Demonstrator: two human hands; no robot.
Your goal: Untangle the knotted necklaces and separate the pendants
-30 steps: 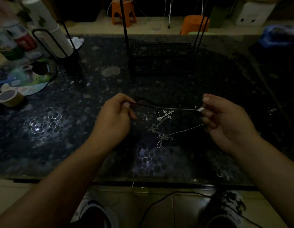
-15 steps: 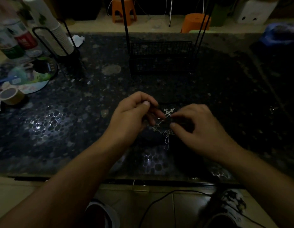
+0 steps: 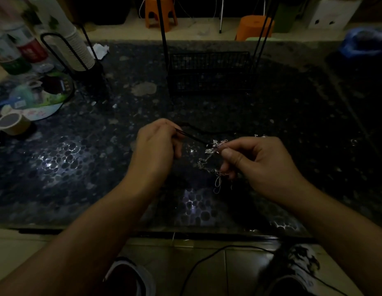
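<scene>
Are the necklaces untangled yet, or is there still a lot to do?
Not yet. Nothing looks separated. The left hand holds the black cord, and the right hand pinches the silver chain tangle beside the cross pendant. The chains are bunched together, so the untangling remains.

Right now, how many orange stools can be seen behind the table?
2. One orange stool stands on the floor behind the table, left of centre. The other orange stool is to its right, nearer the table's far edge. More may be hidden.
</scene>
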